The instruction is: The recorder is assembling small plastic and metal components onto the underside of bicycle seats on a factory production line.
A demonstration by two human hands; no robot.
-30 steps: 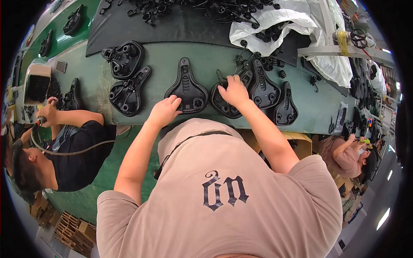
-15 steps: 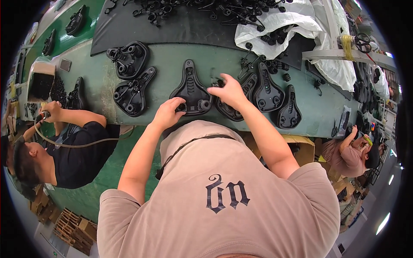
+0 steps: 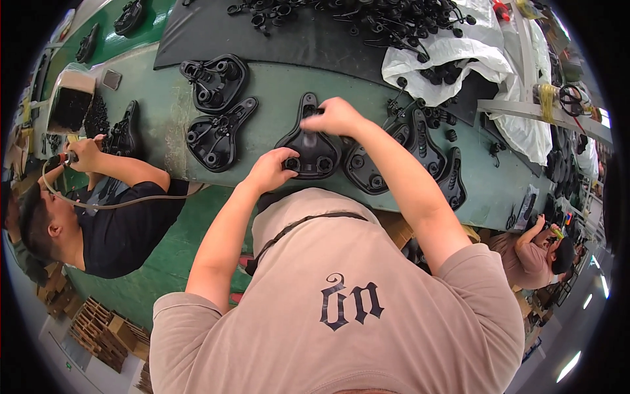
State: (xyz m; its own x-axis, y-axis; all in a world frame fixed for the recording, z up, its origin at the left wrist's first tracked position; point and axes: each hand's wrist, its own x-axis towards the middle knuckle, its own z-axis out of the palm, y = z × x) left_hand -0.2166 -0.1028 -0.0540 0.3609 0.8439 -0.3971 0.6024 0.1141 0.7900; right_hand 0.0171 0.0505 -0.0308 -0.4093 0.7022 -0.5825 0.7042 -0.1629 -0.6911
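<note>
A black plastic saddle base (image 3: 308, 141) lies underside up on the green table (image 3: 275, 85), straight ahead of me. My left hand (image 3: 272, 167) grips its wide rear end by the near table edge. My right hand (image 3: 335, 117) is curled over its narrow nose at the far end. Two more saddle bases (image 3: 216, 108) lie to the left, and several others (image 3: 420, 154) are crowded together just right of my right forearm.
A black mat (image 3: 295, 39) and a white bag (image 3: 459, 56) at the back hold several small black parts. A co-worker in a black shirt (image 3: 125, 230) at the left holds a hosed tool (image 3: 62, 157). Another person (image 3: 531, 253) works at the right.
My right hand has moved left from the right-hand saddle bases onto the nose of the middle one. My left hand has closed on that base's rear end.
</note>
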